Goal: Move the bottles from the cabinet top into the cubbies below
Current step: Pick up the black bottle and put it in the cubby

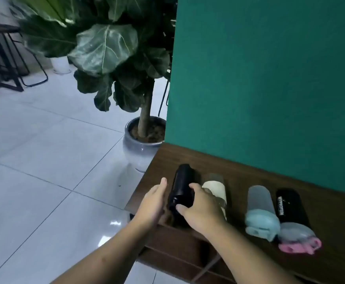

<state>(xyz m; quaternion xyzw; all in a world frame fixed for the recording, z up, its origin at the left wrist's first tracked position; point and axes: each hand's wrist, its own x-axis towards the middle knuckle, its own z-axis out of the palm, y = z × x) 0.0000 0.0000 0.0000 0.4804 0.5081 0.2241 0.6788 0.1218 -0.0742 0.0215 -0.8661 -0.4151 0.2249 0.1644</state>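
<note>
Several bottles stand in a row on the dark wooden cabinet top (249, 175). At the left end is a black bottle (181, 181), and my right hand (200, 208) is wrapped around its upper part. My left hand (154, 201) hovers just left of that bottle with its fingers apart, holding nothing. To the right stand a cream-sleeved bottle (216, 189), a frosted bottle with a light blue lid (260, 210), and a black bottle with a grey and pink lid (292, 214). Below the front edge the cubbies (177, 251) show dark dividers.
A large-leafed plant in a grey ceramic pot (141, 148) stands on the tiled floor just beyond the cabinet's left end. A green wall (270, 78) rises behind the cabinet. Black metal stool legs (9, 64) stand at the far left.
</note>
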